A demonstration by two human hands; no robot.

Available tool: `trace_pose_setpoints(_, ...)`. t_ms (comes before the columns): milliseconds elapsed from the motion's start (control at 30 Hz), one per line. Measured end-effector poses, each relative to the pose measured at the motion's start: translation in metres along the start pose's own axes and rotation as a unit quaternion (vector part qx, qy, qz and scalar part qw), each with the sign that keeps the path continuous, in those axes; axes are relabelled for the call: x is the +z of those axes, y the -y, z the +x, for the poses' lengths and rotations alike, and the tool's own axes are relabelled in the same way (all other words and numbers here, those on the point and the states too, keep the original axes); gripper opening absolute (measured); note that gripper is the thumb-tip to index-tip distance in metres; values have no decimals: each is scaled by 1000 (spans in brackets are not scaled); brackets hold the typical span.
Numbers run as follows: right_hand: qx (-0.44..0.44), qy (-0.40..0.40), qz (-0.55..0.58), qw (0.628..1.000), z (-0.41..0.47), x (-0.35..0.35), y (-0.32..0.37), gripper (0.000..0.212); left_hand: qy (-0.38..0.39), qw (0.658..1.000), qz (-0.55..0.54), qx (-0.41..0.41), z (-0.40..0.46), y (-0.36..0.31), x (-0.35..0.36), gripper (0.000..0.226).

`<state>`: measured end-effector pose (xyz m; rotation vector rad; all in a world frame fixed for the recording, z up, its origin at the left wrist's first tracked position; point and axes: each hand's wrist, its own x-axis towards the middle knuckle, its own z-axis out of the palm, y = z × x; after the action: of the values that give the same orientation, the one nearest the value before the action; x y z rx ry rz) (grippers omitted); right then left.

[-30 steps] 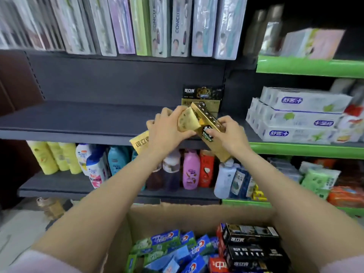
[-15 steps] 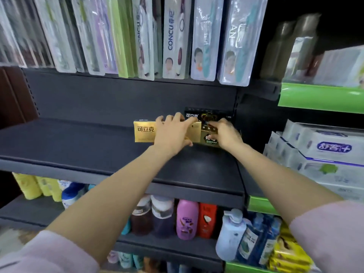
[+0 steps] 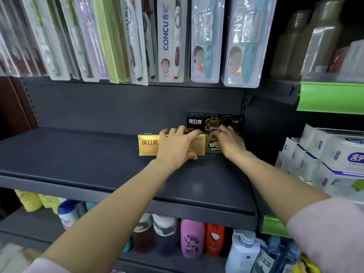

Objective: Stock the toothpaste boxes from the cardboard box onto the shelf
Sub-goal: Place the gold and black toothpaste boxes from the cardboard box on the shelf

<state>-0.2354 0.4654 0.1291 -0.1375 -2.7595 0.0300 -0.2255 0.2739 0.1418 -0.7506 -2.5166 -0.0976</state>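
Observation:
A gold toothpaste box (image 3: pixel 148 143) stands lengthwise on the dark shelf (image 3: pixel 78 154), toward its back right. My left hand (image 3: pixel 177 144) holds its right half, fingers over the top edge and thumb low at the front. Just to its right is a darker gold toothpaste box (image 3: pixel 213 147), and my right hand (image 3: pixel 229 142) grips it from above with curled fingers. A black toothpaste box (image 3: pixel 208 121) sits behind them against the back panel. The cardboard box is out of view.
Toothbrush packs (image 3: pixel 173 40) hang above the shelf. White toothpaste boxes (image 3: pixel 331 154) are stacked on the neighbouring green-edged shelf (image 3: pixel 329 97) unit to the right. Bottles (image 3: pixel 192 240) fill the shelf below. The dark shelf's left part is bare.
Both hands carried the two gold boxes from in front of the shelf edge to its back right and lowered them onto the board. The camera moved closer and the cardboard box left view.

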Motion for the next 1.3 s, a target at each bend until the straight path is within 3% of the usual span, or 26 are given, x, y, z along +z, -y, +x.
trace_pose_setpoints(100, 30, 12, 171, 985, 0, -4, -1, 44, 0, 1000, -4, 3, 1, -2, 1, 72)
trace_pose_setpoints(133, 47, 3, 259, 965, -4, -10, 0, 42, 2, 1000, -8, 4, 1, -4, 0, 73)
trace_pose_setpoints(200, 60, 15, 452, 890, -19, -25, 6, 38, 6, 1000, -25, 2, 2, -8, -1, 75)
trace_pose_setpoints(233, 47, 37, 507, 860, -28, -32, 9, 39, 6, 999, -35, 2, 4, -10, -2, 77)
trace_pose_setpoints(267, 21, 54, 513, 856, -36, -36, 12, 42, 4, 999, -46, 5, 6, -13, -3, 79)
trace_pose_setpoints(367, 3, 6, 475, 880, -44, -33, 9, 42, -9, 997, -74, 20, 8, -24, -7, 88)
trace_pose_setpoints(500, 48, -29, 508, 860, -47, -38, -7, 38, 17, 998, -61, -26, 4, -7, -6, 109)
trace_pose_setpoints(600, 70, -33, 510, 857, -51, -40, -23, 39, 46, 989, -95, -100, 1, 14, -6, 90)
trace_pose_setpoints(667, 80, -38, 493, 865, -55, -42, -25, 37, 55, 982, -150, -100, 5, 14, -6, 78)
trace_pose_setpoints(900, 74, -57, 304, 948, -58, -40, -21, 44, 106, 952, -261, -116, 18, -5, 9, 84)
trace_pose_setpoints(1100, 103, -50, 213, 970, -55, -20, -24, 48, 102, 952, -260, -123, 29, -22, 24, 72)
trace_pose_setpoints(1200, 63, -37, 77, 994, -54, -12, -22, 46, 111, 956, -227, -146, 31, -27, 29, 56)
trace_pose_setpoints(1300, 34, -6, 33, 999, -50, -11, -19, 49, 123, 959, -201, -160, 35, -27, 28, 53)
